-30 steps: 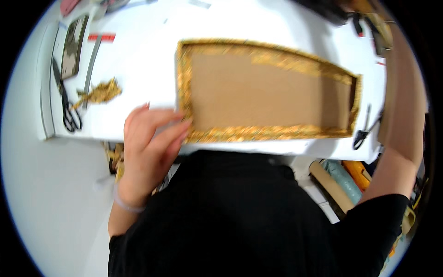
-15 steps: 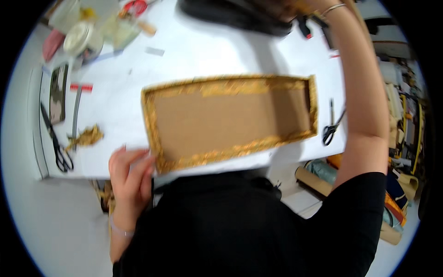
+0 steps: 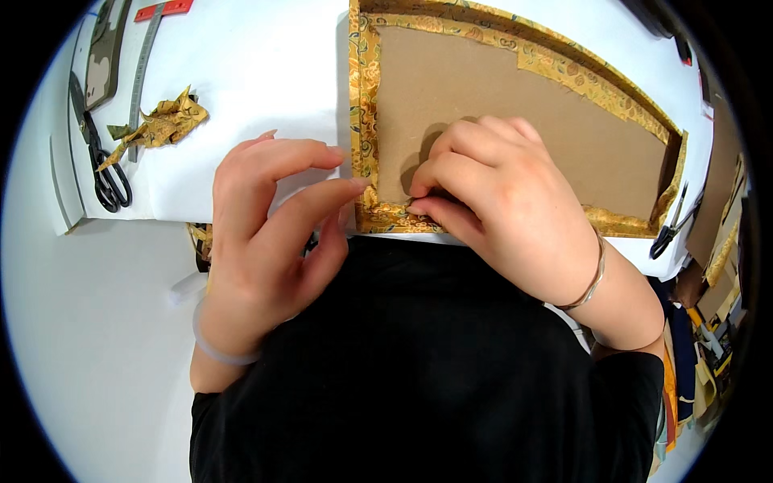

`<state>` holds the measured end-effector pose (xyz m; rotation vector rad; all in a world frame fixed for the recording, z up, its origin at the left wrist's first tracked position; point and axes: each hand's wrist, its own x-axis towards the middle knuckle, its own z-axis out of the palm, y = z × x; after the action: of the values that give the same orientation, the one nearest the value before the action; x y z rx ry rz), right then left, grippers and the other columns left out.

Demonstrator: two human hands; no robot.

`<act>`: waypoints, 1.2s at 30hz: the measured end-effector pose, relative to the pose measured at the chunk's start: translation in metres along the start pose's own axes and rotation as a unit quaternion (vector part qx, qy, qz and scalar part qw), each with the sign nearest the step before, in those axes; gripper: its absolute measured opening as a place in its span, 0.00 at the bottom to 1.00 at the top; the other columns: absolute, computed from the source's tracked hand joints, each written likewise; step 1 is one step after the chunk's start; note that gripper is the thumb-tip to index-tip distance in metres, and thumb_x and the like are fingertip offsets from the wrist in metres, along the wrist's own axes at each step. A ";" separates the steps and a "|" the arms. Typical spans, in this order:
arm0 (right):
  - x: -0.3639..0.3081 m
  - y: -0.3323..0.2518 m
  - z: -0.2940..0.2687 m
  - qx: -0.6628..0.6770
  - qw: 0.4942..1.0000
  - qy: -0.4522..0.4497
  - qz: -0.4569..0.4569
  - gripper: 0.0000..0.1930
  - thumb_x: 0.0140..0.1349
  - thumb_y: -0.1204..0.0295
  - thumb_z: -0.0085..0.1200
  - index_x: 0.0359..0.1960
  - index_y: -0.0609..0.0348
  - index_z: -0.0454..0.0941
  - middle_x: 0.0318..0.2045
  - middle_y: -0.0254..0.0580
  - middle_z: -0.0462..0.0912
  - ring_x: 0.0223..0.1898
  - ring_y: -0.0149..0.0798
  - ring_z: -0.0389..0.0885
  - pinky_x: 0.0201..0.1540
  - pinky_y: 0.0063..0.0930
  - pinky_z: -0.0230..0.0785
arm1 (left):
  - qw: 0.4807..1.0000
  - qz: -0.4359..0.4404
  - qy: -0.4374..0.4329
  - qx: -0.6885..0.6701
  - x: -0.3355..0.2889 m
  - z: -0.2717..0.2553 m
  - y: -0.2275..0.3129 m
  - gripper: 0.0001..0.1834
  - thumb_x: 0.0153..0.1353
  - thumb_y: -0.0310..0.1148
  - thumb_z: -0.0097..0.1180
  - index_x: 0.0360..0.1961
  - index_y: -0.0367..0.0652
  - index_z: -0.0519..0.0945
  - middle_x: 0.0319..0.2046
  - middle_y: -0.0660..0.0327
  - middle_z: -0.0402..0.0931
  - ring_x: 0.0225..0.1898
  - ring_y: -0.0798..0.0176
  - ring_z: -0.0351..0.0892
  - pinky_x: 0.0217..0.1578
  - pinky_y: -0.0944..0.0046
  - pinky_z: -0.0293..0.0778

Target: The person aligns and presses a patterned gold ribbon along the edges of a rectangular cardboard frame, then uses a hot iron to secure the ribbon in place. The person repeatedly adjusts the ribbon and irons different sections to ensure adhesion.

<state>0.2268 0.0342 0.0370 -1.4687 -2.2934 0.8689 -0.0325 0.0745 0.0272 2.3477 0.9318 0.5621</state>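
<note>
A shallow brown-bottomed tray (image 3: pixel 360 97) with raised walls covered in gold patterned brocade lies on the white table in front of me. Its near left corner is between my two hands. My right hand (image 3: pixel 511 181) reaches over the near wall, thumb and index finger pinched at the brocade edge (image 3: pixel 394 211) inside that corner; its other fingers are curled. Beside the corner, my left hand (image 3: pixel 270 217) has its fingers curved and apart. One fingertip of it meets the tray's left wall, and nothing is in its grasp.
On the left lie black scissors (image 3: pixel 101 165), a crumpled gold brocade scrap (image 3: pixel 165 121), a metal ruler with a red end (image 3: pixel 143 68) and a phone (image 3: pixel 105 52). Another pair of scissors (image 3: pixel 664 237) rests by the tray's right end. Fabric pieces (image 3: pixel 700 346) are heaped beyond the table's right side.
My right hand has come from the far right down to the tray's near left corner. My left hand has turned toward that corner. The view has shifted, and the tray appears closer.
</note>
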 end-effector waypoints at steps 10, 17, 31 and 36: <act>0.007 -0.004 -0.001 0.061 0.997 0.038 0.004 0.10 0.59 0.77 0.69 0.37 0.54 0.79 0.40 0.38 0.81 0.46 0.48 0.80 0.55 0.40 0.69 | 0.988 0.062 -0.131 0.047 0.023 -0.018 -0.004 0.26 0.38 0.20 0.63 0.44 0.45 0.89 0.37 0.61 0.75 0.38 0.55 0.75 0.45 0.53 0.70; 0.035 -0.028 -0.037 0.145 0.972 -0.121 0.139 0.10 0.60 0.77 0.68 0.39 0.56 0.79 0.33 0.38 0.82 0.41 0.48 0.81 0.54 0.41 0.71 | 0.988 0.074 -0.130 0.032 0.025 -0.013 -0.006 0.26 0.39 0.19 0.63 0.45 0.44 0.87 0.36 0.61 0.74 0.36 0.54 0.74 0.45 0.53 0.70; 0.010 -0.015 0.000 0.122 0.991 0.056 0.021 0.05 0.64 0.78 0.64 0.37 0.58 0.79 0.34 0.43 0.83 0.43 0.52 0.81 0.53 0.42 0.70 | 0.989 0.007 -0.147 -0.009 0.024 -0.005 0.005 0.16 0.53 0.21 0.74 0.43 0.43 0.88 0.31 0.63 0.75 0.34 0.56 0.75 0.43 0.57 0.71; 0.001 -0.005 0.018 0.124 0.989 0.074 0.036 0.05 0.64 0.78 0.63 0.38 0.58 0.79 0.34 0.43 0.82 0.42 0.53 0.81 0.52 0.42 0.70 | 0.983 -0.052 -0.171 -0.050 0.031 -0.007 0.009 0.13 0.54 0.22 0.77 0.40 0.46 0.90 0.29 0.63 0.75 0.31 0.60 0.74 0.35 0.60 0.70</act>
<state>0.2133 0.0279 0.0256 -1.4587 -1.9575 0.9894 -0.0105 0.0934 0.0436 2.1970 0.8382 0.1500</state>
